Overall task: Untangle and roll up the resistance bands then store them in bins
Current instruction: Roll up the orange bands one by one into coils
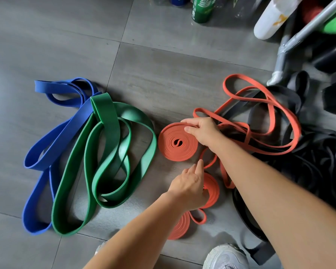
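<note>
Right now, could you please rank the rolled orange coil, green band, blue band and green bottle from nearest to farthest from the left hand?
1. The rolled orange coil, just ahead of the left hand.
2. The green band, to its left.
3. The blue band, farther left.
4. The green bottle, far ahead.

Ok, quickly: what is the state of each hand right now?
Left hand: open, fingers straight, resting on the half-rolled orange band.
Right hand: closed, gripping the edge of the rolled orange coil.
</note>
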